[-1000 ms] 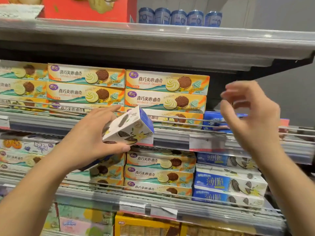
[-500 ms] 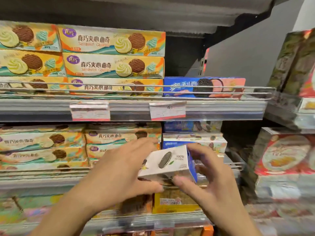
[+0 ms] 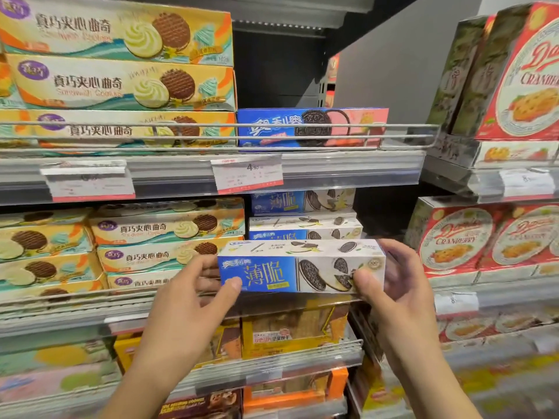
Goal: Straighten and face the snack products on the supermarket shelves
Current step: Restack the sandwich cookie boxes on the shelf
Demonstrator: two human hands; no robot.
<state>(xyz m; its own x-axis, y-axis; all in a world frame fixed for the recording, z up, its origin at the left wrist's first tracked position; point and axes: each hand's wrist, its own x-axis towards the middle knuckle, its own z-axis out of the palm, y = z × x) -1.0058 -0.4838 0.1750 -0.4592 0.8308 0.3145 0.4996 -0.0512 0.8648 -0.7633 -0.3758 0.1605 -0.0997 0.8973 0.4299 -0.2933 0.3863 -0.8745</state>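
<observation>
A long blue-and-white cookie box (image 3: 301, 266) is held level in front of the middle shelf, its printed front facing me. My left hand (image 3: 193, 294) grips its left end, thumb on the front. My right hand (image 3: 390, 279) grips its right end the same way. Just behind it sits a stack of the same blue-and-white boxes (image 3: 304, 220) on the middle shelf. Yellow sandwich-cookie boxes (image 3: 169, 237) are stacked to the left of that stack.
The upper shelf carries more yellow boxes (image 3: 121, 55) and one blue-pink cookie box (image 3: 311, 127) behind a wire rail (image 3: 393, 126). Red cranberry cookie boxes (image 3: 484, 240) fill the unit to the right. Price tags (image 3: 248, 173) hang on the shelf edge. Orange packs (image 3: 290, 331) sit below.
The box was end-on in my left hand; now it is turned lengthwise, front facing me, and both hands hold its ends. My view has moved closer to the shelves.
</observation>
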